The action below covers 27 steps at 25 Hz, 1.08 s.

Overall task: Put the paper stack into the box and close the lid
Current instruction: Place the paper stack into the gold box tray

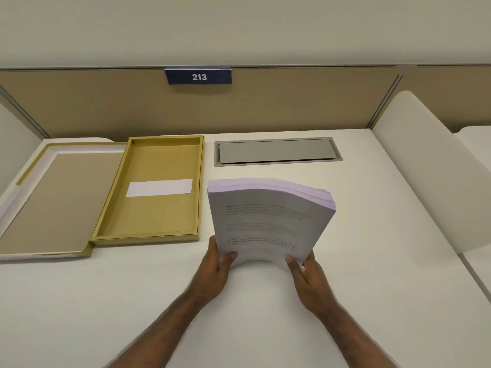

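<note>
A thick stack of printed white paper (pixel 268 216) is lifted off the desk, tilted up and bowed across its width. My left hand (pixel 216 269) grips its near left corner and my right hand (pixel 308 277) grips its near right corner. Left of the stack lies the open tan box (pixel 117 224), a shallow tray with a white label on its floor and nothing else inside. Its hinged lid (pixel 53 197) lies flat and open to the left of the tray, inner side up.
The white desk (pixel 372 235) carries a grey cable flap (pixel 276 151) set in its surface behind the stack. A tan partition with a blue sign reading 213 (pixel 198 76) stands along the back. A white divider (pixel 435 168) rises on the right.
</note>
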Each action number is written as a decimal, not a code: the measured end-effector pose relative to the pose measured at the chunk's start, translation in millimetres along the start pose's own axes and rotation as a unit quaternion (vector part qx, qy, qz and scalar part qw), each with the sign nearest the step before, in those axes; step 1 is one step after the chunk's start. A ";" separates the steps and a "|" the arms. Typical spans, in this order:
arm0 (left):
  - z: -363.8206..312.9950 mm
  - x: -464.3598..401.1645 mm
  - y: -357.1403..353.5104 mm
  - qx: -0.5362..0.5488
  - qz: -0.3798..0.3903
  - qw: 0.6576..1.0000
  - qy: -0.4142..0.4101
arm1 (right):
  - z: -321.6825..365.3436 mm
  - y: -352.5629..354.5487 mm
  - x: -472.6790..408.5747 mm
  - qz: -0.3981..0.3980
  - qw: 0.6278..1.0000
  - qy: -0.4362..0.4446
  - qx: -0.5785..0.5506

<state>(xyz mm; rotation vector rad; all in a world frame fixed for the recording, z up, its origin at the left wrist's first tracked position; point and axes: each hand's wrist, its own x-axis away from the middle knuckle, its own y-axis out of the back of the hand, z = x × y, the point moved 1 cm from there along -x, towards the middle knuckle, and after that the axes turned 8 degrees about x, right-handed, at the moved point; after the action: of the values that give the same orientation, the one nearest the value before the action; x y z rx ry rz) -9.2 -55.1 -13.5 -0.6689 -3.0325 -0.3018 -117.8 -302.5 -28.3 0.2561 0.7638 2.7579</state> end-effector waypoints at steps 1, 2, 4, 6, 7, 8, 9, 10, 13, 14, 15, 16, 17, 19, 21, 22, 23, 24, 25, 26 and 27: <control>-1.0 3.9 7.1 0.004 0.003 1.000 0.004 | 5.8 -0.8 -0.2 0.002 1.000 0.003 0.003; -2.1 7.9 16.3 0.007 0.008 1.000 0.005 | 13.0 -2.6 -0.9 0.008 1.000 0.015 0.006; -5.4 13.1 44.6 0.015 0.015 1.000 0.010 | 34.0 -12.0 -7.9 0.022 0.999 0.041 0.007; -11.6 11.9 79.8 0.016 0.021 0.999 0.029 | 59.4 -26.6 -18.1 0.036 0.998 0.047 -0.001; -15.6 9.6 99.0 0.013 0.022 0.999 0.040 | 73.1 -36.0 -23.8 0.044 0.998 0.046 -0.006; -19.9 6.4 121.6 0.012 0.023 0.998 0.052 | 88.3 -48.8 -32.0 0.054 0.997 0.044 -0.012; -24.4 1.4 143.7 0.009 0.022 0.998 0.063 | 103.8 -61.3 -41.6 0.064 0.997 0.041 -0.020; -28.4 -5.4 165.2 0.004 0.019 0.997 0.073 | 119.2 -74.1 -52.5 0.074 0.996 0.039 -0.027; -34.2 -31.3 224.8 -0.015 0.021 0.994 0.108 | 158.0 -116.4 -92.2 0.097 0.994 0.016 -0.048; -32.7 -40.5 242.6 -0.021 0.026 0.991 0.126 | 169.3 -130.8 -106.5 0.100 0.994 0.008 -0.048; -30.0 -50.4 258.6 -0.034 0.033 0.988 0.147 | 179.4 -144.4 -119.8 0.105 0.994 0.000 -0.043; -26.8 -61.9 274.2 -0.055 0.039 0.984 0.167 | 188.3 -158.1 -132.6 0.111 0.993 -0.010 -0.036; -23.5 -73.8 286.3 -0.074 0.043 0.979 0.185 | 194.7 -169.1 -143.0 0.116 0.993 -0.022 -0.029; -13.9 -97.6 309.1 -0.090 0.048 0.971 0.216 | 204.8 -192.6 -162.9 0.125 0.991 -0.050 -0.018; -3.4 -116.9 323.9 -0.099 0.045 0.965 0.237 | 210.6 -209.9 -178.6 0.130 0.989 -0.073 -0.006; 2.3 -123.8 328.0 -0.102 0.044 0.963 0.244 | 211.6 -216.2 -184.4 0.133 0.988 -0.083 0.004; 8.7 -129.7 330.6 -0.107 0.045 0.961 0.250 | 211.6 -221.6 -190.1 0.137 0.986 -0.095 0.016; 15.3 -134.0 330.7 -0.113 0.045 0.960 0.254 | 210.8 -224.6 -194.6 0.142 0.983 -0.109 0.028; 21.5 -137.0 329.6 -0.123 0.042 0.958 0.257 | 210.2 -225.8 -198.3 0.148 0.980 -0.123 0.040; 26.7 -139.4 328.1 -0.138 0.038 0.956 0.257 | 210.0 -226.3 -201.9 0.152 0.977 -0.137 0.055; 30.6 -140.7 326.9 -0.157 0.034 0.953 0.257 | 209.9 -226.7 -204.8 0.152 0.974 -0.150 0.074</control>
<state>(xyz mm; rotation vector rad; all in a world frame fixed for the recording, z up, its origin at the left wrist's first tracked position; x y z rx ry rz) 256.1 183.2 7.7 -0.5885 -2.4801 -0.8252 173.8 -76.8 10.3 0.8656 0.9111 2.8392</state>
